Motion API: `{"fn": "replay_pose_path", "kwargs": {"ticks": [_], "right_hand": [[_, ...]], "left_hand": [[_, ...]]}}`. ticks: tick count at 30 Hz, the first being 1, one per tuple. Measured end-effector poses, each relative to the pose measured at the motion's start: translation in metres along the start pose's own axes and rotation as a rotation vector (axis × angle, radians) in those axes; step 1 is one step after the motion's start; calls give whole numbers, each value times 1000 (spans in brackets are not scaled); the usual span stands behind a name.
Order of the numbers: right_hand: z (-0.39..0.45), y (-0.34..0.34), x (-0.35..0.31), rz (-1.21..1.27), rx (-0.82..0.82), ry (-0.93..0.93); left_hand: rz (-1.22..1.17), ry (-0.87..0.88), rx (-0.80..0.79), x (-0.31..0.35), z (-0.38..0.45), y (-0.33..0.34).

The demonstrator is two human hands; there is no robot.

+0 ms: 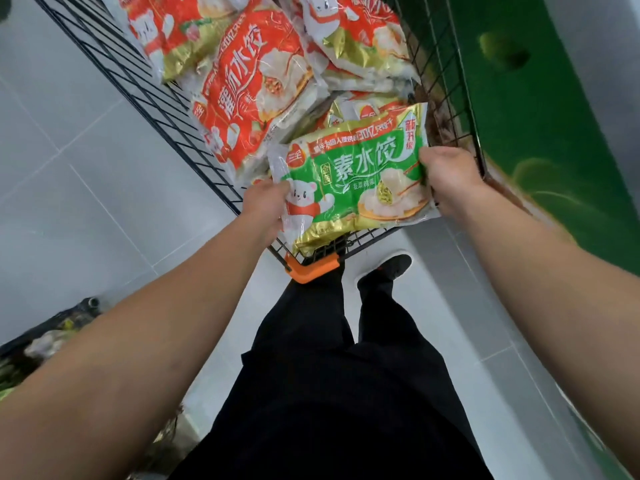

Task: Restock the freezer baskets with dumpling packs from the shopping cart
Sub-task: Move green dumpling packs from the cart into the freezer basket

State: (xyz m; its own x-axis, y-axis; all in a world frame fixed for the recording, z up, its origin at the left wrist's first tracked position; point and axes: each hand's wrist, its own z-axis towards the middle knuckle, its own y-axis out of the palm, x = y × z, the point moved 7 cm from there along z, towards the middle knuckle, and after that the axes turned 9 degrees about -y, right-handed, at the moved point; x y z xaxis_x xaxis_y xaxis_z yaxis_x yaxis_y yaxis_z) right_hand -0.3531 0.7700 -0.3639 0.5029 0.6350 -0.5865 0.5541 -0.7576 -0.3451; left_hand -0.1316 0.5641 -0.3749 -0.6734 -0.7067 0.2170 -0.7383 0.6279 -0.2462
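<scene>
A green dumpling pack (356, 174) with a white bear picture is held flat over the near end of the black wire shopping cart (166, 123). My left hand (265, 211) grips its left edge and my right hand (450, 178) grips its right edge. Several red dumpling packs (256, 88) lie piled in the cart behind it, one leaning upright in the middle. More packs show partly under the green one.
An orange cart handle clip (311, 266) sits at the cart's near rim above my legs. A green panel (540, 116) runs along the right, close to the cart. Grey tiled floor (86, 174) lies to the left. A dark basket (45, 337) with goods shows at lower left.
</scene>
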Motion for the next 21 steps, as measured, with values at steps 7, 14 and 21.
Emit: {"fn": "replay_pose_path", "kwargs": {"ticks": [7, 14, 21], "right_hand": [[-45, -51, 26, 23, 205, -66], [-89, -151, 81, 113, 450, 4], [-141, -254, 157, 374, 656, -43]], "left_hand": [[113, 191, -67, 5, -36, 11], [311, 386, -251, 17, -83, 95], [419, 437, -370, -10, -160, 215]]}}
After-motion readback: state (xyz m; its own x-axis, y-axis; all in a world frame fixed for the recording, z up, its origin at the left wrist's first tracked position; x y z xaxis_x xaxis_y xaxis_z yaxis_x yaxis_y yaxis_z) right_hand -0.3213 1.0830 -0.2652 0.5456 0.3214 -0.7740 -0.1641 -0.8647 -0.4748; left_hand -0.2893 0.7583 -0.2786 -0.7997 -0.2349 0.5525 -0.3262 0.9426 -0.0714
